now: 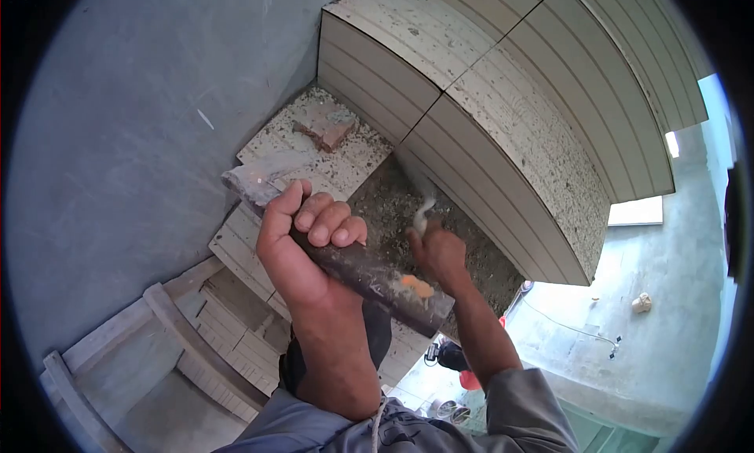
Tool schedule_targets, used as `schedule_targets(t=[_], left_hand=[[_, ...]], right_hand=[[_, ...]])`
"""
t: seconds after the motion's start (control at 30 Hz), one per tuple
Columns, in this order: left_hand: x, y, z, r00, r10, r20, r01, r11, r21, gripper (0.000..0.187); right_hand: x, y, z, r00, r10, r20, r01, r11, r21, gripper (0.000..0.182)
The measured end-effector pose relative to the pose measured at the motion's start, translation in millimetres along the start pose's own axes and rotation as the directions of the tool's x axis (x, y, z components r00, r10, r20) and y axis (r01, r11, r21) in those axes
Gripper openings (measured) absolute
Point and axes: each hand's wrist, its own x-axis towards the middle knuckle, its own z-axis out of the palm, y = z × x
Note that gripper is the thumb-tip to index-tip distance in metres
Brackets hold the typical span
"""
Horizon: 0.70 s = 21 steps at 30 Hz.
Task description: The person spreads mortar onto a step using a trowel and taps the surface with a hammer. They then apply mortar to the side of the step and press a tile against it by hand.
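Observation:
My left hand (314,233) is wrapped round a dark, dusty cylinder (377,284) with an orange mark near its lower right end. The cylinder slants across the view, its pale upper end over a speckled step tile. Farther right, my right hand (440,253) is closed on the pale handle (423,216) of a tool, whose far part is blurred and hard to make out. That hand is low over rough grey mortar (385,201), beside a striped tiled riser (479,209). Its fingertips are partly hidden.
A broken reddish chunk (328,128) lies on the speckled tile (271,135) by the grey wall (157,84). Curved tiled steps rise at upper right. A wooden frame (192,335) stands lower left. A cable (565,319) and small debris (642,302) lie on the lower floor.

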Motion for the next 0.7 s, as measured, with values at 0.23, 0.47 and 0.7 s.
schedule_targets(t=[0.23, 0.47, 0.7], left_hand=[[3.3, 3.0, -1.3, 0.999, -0.030, 0.032, 0.030, 1.000, -0.001, 0.009], [4.7, 6.7, 1.0, 0.997, -0.052, 0.051, 0.054, 0.998, -0.040, 0.008], [-2.5, 9.5, -4.9, 1.000, -0.025, -0.006, 0.025, 1.000, 0.003, 0.008]], right_hand=[[15.6, -6.5, -5.0, 0.988, 0.023, 0.151, -0.023, 1.000, 0.000, 0.056], [4.3, -11.3, -17.8, 0.995, 0.045, 0.087, -0.052, 0.995, 0.083, 0.054], [-5.7, -6.8, -6.3, 0.993, 0.028, 0.112, -0.033, 0.998, 0.051, 0.055]])
